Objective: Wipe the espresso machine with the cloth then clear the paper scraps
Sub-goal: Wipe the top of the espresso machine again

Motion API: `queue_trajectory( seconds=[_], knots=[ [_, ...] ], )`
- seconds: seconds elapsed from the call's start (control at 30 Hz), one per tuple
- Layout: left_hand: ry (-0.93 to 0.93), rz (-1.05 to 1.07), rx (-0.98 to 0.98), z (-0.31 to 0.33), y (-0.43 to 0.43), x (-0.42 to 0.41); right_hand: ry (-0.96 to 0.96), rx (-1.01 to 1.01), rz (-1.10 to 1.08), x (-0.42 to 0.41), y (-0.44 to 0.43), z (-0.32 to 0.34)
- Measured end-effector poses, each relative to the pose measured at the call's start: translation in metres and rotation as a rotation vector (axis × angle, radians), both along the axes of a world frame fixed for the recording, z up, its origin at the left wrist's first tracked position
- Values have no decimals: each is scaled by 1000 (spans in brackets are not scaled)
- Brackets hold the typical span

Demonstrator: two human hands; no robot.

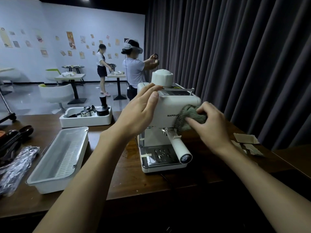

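A white espresso machine (168,108) stands on the dark wooden table (127,179), its portafilter handle (180,147) pointing toward me. My left hand (139,111) lies flat against the machine's upper left corner, fingers together, gripping nothing. My right hand (210,125) presses a bunched grey-green cloth (190,116) against the right side of the front panel. Torn pale paper scraps (246,143) lie on the table to the right of the machine, beside my right wrist.
A long white drainer tray (42,175) sits left of the machine. Behind it a white tray (87,122) holds a tamper and metal cups. Crinkled plastic wrap (15,167) and dark spoons lie far left. A dark curtain hangs close behind. Two people stand in the room beyond.
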State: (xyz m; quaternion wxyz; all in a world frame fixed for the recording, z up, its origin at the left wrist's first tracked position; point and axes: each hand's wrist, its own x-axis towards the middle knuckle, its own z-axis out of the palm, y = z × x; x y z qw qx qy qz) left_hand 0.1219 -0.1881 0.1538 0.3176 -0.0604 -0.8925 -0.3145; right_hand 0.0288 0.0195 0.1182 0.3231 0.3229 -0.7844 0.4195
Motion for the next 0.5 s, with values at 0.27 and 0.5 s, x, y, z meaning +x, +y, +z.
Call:
queue_trajectory(
  seconds=[0.27,0.5],
  knots=[
    [22,241,-312,11,27,0,-67,-37,-123,3,34,-7],
    [43,-129,-303,7,110,18,-453,116,-136,-5,73,-41]
  ],
)
